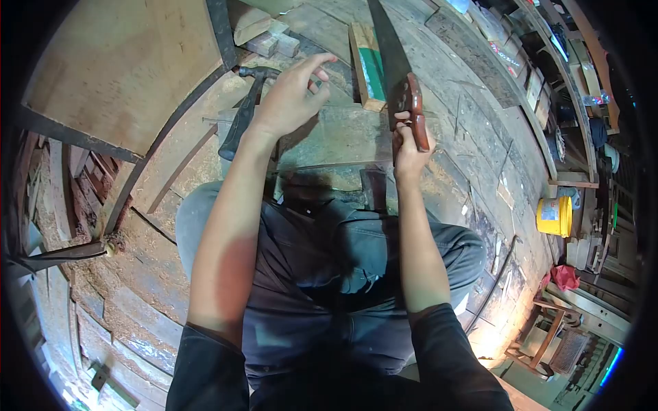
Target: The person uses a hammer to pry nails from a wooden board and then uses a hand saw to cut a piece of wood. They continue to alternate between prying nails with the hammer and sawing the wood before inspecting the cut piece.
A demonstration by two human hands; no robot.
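In the head view my right hand (411, 152) is wrapped round the reddish-brown wooden handle of a handsaw (392, 58). Its dark blade points away from me, toward the top of the view. Just left of the blade lies a wood block (363, 65) with a green and white face. My left hand (296, 96) hangs over the work area with its fingers apart and slightly curled, holding nothing. Beside it, to the left, a claw hammer (245, 109) with a dark handle rests on the boards. A low wooden board (336, 137) lies between my hands, before my knees.
A framed plywood panel (123, 68) stands at the upper left. Short wood offcuts (264, 34) lie past the hammer. Sawdust (130, 274) covers the floor on the left. At the right are a yellow bucket (554, 216), a red cloth (563, 277) and a wooden chair (545, 335).
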